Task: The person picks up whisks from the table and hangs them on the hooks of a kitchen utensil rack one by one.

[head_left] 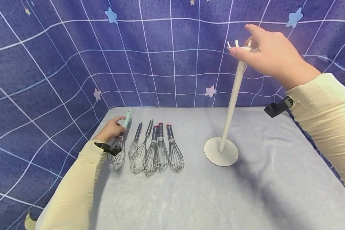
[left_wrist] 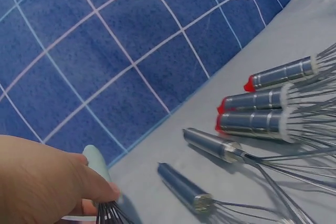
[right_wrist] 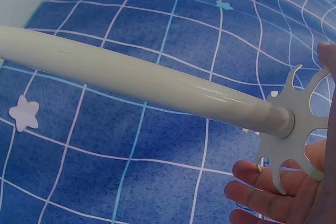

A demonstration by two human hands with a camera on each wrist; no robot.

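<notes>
The left hand (head_left: 111, 129) grips the mint-handled whisk (head_left: 120, 140), lying leftmost in the row of whisks (head_left: 156, 150) on the grey table (head_left: 247, 191). The right hand (head_left: 271, 56) grasps the hooked top of the upright white stand (head_left: 233, 99).

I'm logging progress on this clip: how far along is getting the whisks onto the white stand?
Nothing hangs yet: the hooks atop the white stand are bare. In hand: the left hand grips the mint-handled whisk, which lies on the table, while the right hand holds the stand's hook disc. Left: that whisk plus five steel-handled whisks lying in a row.
</notes>
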